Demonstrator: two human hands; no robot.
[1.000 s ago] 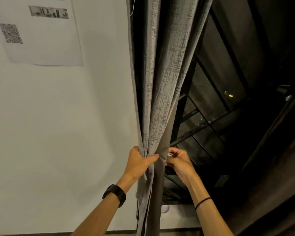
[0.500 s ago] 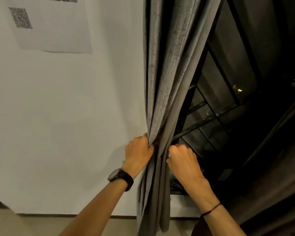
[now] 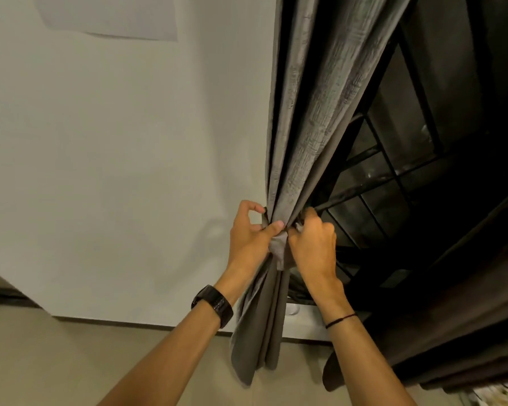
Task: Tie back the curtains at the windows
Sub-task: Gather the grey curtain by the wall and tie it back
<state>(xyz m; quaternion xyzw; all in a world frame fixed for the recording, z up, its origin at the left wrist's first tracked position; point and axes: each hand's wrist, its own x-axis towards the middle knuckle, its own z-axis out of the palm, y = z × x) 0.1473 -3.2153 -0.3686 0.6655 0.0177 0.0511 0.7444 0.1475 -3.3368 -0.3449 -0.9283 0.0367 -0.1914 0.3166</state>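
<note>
Both hands have drawn tighter on the gathered grey textured fabric curtain [image 3: 302, 136], its long axis vertical between them. My left hand [image 3: 248, 232] pinches the bunch with curled fingers; my right hand [image 3: 314, 244], equally near, curls its fingers round the grey fabric tie band [image 3: 277, 246].

white wall [image 3: 115, 171], paper sheet [image 3: 115, 16] on it, dark baseboard [image 3: 115, 322], beige floor [image 3: 71, 361]
</note>
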